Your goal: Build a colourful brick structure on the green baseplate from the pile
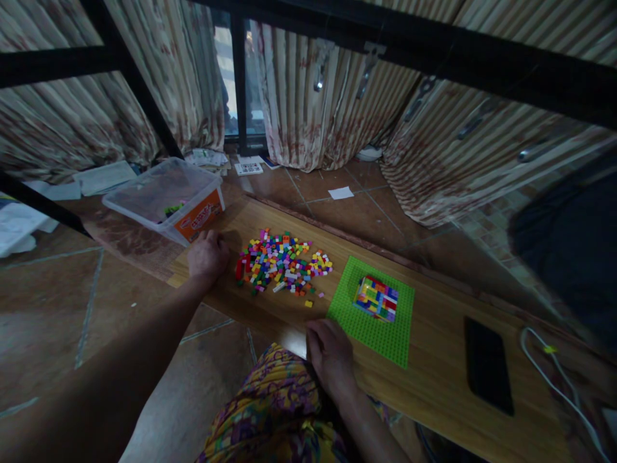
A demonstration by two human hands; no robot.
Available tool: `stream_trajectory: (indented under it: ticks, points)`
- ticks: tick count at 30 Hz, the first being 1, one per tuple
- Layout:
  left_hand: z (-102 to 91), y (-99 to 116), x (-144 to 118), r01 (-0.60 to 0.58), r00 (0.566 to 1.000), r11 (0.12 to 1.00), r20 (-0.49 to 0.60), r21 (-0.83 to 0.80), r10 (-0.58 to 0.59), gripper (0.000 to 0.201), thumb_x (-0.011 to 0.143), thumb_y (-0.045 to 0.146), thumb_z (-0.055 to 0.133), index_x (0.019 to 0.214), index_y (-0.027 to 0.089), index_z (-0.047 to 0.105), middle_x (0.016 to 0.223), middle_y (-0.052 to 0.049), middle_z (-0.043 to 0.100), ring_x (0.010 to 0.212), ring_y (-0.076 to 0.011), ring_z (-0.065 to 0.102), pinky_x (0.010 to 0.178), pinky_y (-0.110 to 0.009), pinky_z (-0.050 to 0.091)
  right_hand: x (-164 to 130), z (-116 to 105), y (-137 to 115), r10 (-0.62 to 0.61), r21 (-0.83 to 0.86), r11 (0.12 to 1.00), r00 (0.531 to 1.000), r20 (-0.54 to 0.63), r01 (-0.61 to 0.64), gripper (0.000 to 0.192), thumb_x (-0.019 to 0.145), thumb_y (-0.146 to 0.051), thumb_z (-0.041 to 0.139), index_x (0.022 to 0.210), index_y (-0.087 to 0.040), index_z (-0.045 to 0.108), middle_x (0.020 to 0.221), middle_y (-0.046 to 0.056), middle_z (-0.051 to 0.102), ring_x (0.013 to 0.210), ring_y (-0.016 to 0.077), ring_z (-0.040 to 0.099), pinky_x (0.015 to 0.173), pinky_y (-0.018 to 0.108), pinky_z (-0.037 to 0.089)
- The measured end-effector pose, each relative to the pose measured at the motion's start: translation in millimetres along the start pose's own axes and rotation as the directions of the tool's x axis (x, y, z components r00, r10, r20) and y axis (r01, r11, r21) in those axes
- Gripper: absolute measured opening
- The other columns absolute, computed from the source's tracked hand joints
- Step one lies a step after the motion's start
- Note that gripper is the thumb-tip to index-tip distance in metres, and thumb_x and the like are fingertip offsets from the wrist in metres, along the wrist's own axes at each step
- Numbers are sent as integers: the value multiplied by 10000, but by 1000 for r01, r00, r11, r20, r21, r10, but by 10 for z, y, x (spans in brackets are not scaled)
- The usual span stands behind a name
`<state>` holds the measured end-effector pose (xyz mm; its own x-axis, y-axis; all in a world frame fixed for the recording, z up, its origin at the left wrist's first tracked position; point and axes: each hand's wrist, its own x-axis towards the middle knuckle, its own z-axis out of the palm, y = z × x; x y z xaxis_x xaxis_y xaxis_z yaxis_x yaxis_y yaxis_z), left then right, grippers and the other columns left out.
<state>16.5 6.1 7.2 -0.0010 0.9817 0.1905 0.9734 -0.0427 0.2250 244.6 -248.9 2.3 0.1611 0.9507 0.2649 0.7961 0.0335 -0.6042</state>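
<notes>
My left hand (208, 257) rests on the left end of the wooden table with its fingers curled in, beside the pile of small toy bricks (284, 263). No brick shows in it. My right hand (331, 352) is closed at the table's near edge, just below the left corner of the green baseplate (400, 344). Its fingertips are turned away, so anything inside is hidden. On the baseplate stands a low block build (378, 298) of many-coloured bricks, with neither hand touching it. One yellow brick (308, 303) lies apart from the pile, towards my right hand.
A clear plastic bin (166, 193) with an orange label stands beyond my left hand, a few green pieces inside. On the table's right part lie a black phone (488, 365) and a white cable (562, 366). Papers (340, 193) lie on the tiled floor before the curtains.
</notes>
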Motion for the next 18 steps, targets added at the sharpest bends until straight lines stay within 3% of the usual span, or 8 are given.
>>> stream_trajectory:
  ticks: [5, 9, 12, 18]
  points:
    - [15, -4, 4, 15, 1000, 1000, 0, -11, -15, 330, 876, 313, 365, 1039, 168, 611, 1067, -136, 626, 967, -281, 599, 730, -352, 440, 105, 17, -46, 38, 38, 999, 999, 19, -38, 182, 921, -202, 476, 962, -210, 653, 866, 48, 658, 808, 194, 609, 729, 307, 477]
    - [32, -9, 9, 26, 1000, 999, -9, -27, -26, 329, 869, 307, 368, 1034, 166, 615, 1061, -140, 627, 957, -286, 599, 728, -358, 447, 290, 44, -64, 51, 60, 997, 998, -40, -49, 191, 928, -210, 466, 954, -205, 655, 919, 51, 650, 894, 188, 603, 813, 305, 462]
    - [27, -4, 8, 24, 1000, 999, -8, -37, -24, 327, 869, 301, 367, 1024, 164, 620, 1051, -143, 631, 958, -283, 601, 735, -357, 450, 454, 73, -63, 49, 5, 999, 996, -72, -48, 183, 916, -216, 486, 986, -207, 655, 953, 55, 634, 947, 197, 582, 847, 310, 442]
    - [3, 12, 6, 11, 1000, 1000, -16, -18, -11, 318, 860, 292, 374, 1025, 173, 618, 1074, -130, 639, 951, -277, 610, 715, -348, 449, 702, 155, -83, 7, -172, 985, 1000, 17, -4, 153, 883, -161, 519, 914, -203, 663, 909, 62, 605, 891, 216, 546, 803, 320, 426]
